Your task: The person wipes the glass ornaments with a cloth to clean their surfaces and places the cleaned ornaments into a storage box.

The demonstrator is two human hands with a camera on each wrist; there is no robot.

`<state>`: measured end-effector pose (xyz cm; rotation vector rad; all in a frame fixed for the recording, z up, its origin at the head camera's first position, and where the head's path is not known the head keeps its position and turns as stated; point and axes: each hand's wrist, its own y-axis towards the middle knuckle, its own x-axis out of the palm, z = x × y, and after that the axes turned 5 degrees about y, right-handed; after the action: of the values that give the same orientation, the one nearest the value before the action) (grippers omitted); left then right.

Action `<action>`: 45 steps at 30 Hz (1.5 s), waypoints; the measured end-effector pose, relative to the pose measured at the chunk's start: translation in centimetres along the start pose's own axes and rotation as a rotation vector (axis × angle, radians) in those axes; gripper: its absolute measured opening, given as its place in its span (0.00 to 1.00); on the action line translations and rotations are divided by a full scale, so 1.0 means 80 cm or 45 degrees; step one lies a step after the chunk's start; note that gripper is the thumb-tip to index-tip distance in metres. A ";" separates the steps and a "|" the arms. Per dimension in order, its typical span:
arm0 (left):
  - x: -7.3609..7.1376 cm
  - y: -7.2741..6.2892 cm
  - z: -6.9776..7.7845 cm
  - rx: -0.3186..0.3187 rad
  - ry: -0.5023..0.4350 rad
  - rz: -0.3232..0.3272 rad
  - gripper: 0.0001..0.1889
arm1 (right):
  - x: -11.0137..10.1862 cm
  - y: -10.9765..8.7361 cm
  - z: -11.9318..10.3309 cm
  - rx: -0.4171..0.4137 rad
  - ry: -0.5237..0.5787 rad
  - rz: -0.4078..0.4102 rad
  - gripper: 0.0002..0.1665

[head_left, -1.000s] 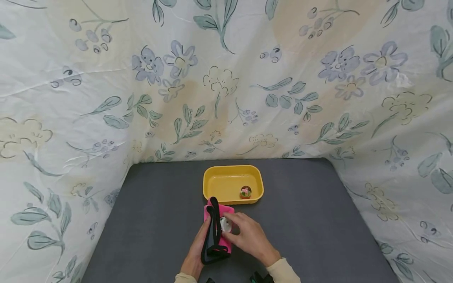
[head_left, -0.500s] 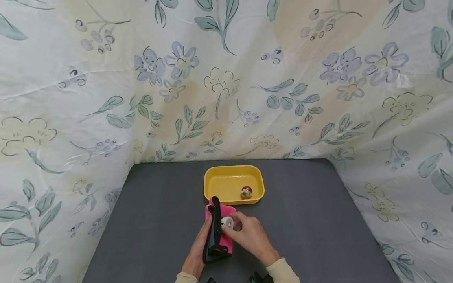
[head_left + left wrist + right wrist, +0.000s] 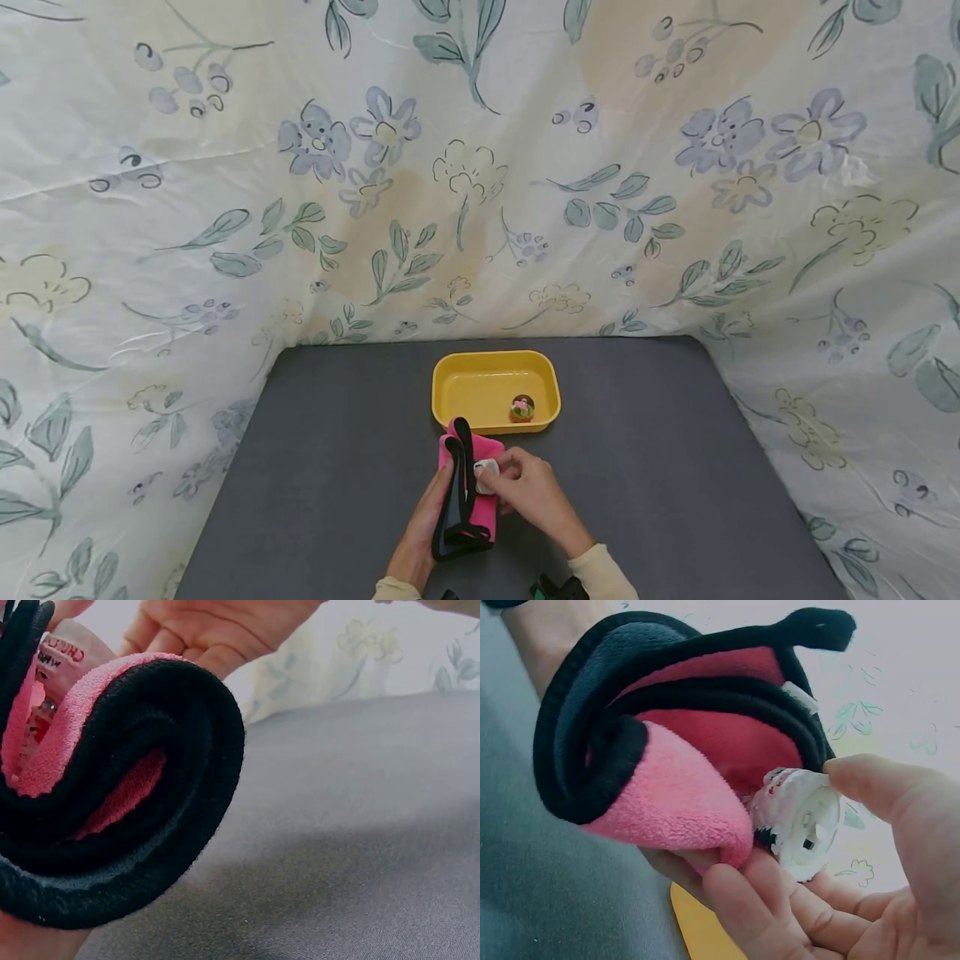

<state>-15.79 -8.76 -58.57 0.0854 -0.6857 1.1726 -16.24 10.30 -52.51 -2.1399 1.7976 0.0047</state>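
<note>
A plush pink and grey-blue cloth with black edging is folded over in my left hand, which grips it from the left. My right hand pinches the white round base of a small snow globe between thumb and fingers. This base carries red and black marks and a small black square on its underside. In the left wrist view, red lettering shows on the snow globe. The globe's other end sits inside the pink fold and is mostly hidden. Some right fingers also touch the cloth's edge.
Just beyond the cloth stands a yellow tray. A small globe ornament with a pink figure lies at its front right. The grey table is bordered by flowered fabric at the back and sides.
My right fingers have shifted their hold, and the snow globe's white base has turned within the cloth. Both hands and the cloth have moved slightly right; the tray looks the same.
</note>
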 end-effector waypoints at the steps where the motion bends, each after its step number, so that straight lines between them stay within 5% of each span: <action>1: 0.001 0.000 0.000 -0.003 -0.001 0.005 0.16 | 0.000 0.000 0.000 0.011 0.016 -0.004 0.29; 9: -0.001 0.001 -0.003 -0.018 0.030 0.063 0.16 | 0.000 -0.002 -0.003 -0.024 -0.112 -0.032 0.27; 24: 0.004 0.006 -0.005 -0.062 -0.012 0.131 0.19 | -0.011 -0.002 -0.009 -0.341 -0.487 -0.099 0.26; 32: 0.006 0.014 -0.006 -0.031 -0.035 0.081 0.19 | -0.017 -0.003 -0.006 -0.519 -0.615 -0.153 0.25; 40: 0.004 0.014 -0.006 -0.064 -0.058 0.116 0.19 | -0.015 -0.005 -0.005 -0.686 -0.825 -0.116 0.27; 45: 0.005 0.015 -0.005 -0.083 -0.061 0.144 0.20 | -0.014 -0.005 -0.004 -0.727 -0.832 -0.099 0.28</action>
<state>-16.57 -7.78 -59.05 0.0200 -0.7788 1.2589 -16.13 11.36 -51.83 -2.1704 1.4119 1.1758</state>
